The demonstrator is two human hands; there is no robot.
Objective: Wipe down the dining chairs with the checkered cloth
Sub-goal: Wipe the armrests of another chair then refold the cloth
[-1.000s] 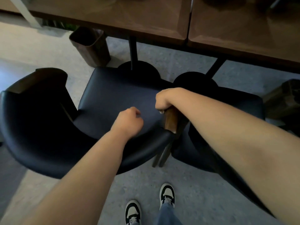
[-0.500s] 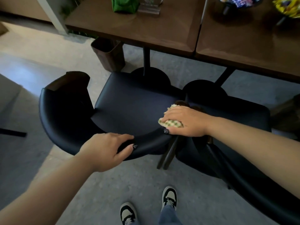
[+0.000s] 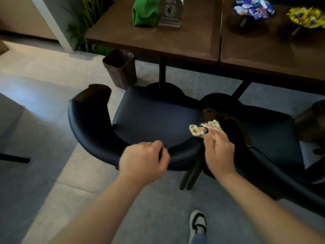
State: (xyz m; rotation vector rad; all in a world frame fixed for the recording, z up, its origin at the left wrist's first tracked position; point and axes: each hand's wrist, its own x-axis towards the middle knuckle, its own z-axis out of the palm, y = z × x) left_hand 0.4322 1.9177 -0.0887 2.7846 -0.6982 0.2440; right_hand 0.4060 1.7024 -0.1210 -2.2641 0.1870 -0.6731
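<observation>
Since half a second ago: right hand (image 3: 219, 148) has turned, fingers now toward 12 o'clock; left hand (image 3: 143, 160) has closed tighter on the backrest. Floor (image 3: 52, 173): grey tile. Surface (image 3: 175, 37): two brown tabletops at 12 o'clock; green bag (image 3: 145, 12), two bowls of wrapped sweets. Bin (image 3: 121, 67) beneath. Chair (image 3: 154, 118): black, padded, curved back; second chair (image 3: 274, 134) at 3 o'clock. Left hand: curled, gripping the backrest rim. Right hand: pinching the cloth (image 3: 204, 128) against the chair's right arm.
</observation>
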